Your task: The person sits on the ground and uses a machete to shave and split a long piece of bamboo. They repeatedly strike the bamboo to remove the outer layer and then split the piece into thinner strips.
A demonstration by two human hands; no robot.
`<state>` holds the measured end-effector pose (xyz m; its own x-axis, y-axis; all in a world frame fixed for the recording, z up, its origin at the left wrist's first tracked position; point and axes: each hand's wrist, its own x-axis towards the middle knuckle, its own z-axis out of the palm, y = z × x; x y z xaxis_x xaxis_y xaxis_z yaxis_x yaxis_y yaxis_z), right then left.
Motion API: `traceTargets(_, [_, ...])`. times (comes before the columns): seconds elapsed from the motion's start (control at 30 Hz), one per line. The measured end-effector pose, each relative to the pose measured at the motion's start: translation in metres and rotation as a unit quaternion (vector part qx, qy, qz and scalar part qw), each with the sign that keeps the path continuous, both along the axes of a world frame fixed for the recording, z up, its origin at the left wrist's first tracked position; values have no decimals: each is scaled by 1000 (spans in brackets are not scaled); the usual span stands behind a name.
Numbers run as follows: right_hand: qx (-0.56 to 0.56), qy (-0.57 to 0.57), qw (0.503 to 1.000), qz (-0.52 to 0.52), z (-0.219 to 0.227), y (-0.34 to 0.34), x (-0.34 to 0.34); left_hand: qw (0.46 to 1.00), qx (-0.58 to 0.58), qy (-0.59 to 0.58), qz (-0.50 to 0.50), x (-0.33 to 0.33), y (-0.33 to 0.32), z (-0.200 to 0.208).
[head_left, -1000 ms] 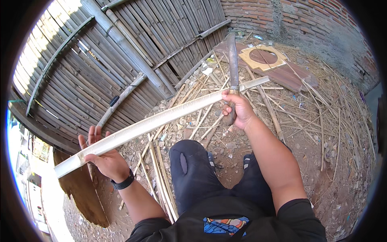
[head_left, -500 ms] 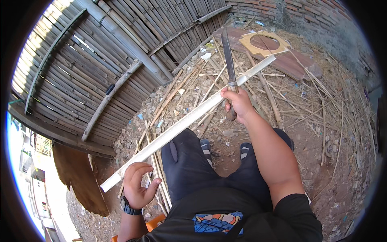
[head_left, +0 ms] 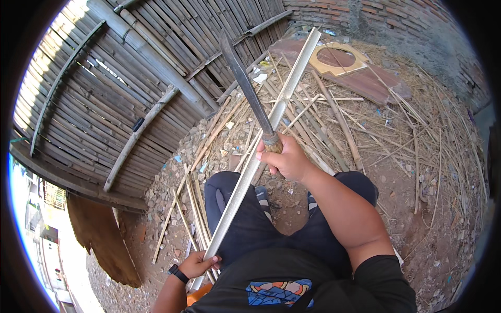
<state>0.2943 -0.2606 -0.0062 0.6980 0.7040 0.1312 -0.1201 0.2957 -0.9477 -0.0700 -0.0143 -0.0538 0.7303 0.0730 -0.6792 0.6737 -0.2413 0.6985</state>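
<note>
A long pale split bamboo strip (head_left: pixel 241 194), hollow side up, runs slantwise across my lap from beside my left hip to the far litter. My left hand (head_left: pixel 197 265) is closed round it near its lower end. My right hand (head_left: pixel 286 159) grips a machete (head_left: pixel 245 83) by its wooden handle, and its thumb and fingertips press on the strip's middle. The dark curved blade points up and to the left, crossing over the strip near the handle.
Bamboo sticks (head_left: pixel 195 208) lie by my left leg, and more sticks and straw cover the ground ahead. A yellowish board with a round hole (head_left: pixel 339 58) rests on a reddish slab (head_left: pixel 383 89). At left stands a bamboo slat wall (head_left: pixel 68 125); a brick wall (head_left: pixel 412 26) closes the back.
The bamboo strip has swung steeper, its far end up and its near end toward my hip. My left hand has closed on it. My right hand and the machete have moved left, blade tilting left.
</note>
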Motion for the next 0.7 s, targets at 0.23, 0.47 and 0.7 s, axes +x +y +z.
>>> traceTargets(0.23, [-151, -126, 979, 61, 4, -9, 8, 988, 82, -90, 97, -29, -23, -36])
traceTargets(0.47, [-382, -418, 822, 64, 16, -36, 19, 978, 81, -133, 139, -52, -28, -54])
traceTargets(0.7, [-461, -484, 742, 59, 6, -21, 22, 965, 141, -169, 146, -44, -42, -52])
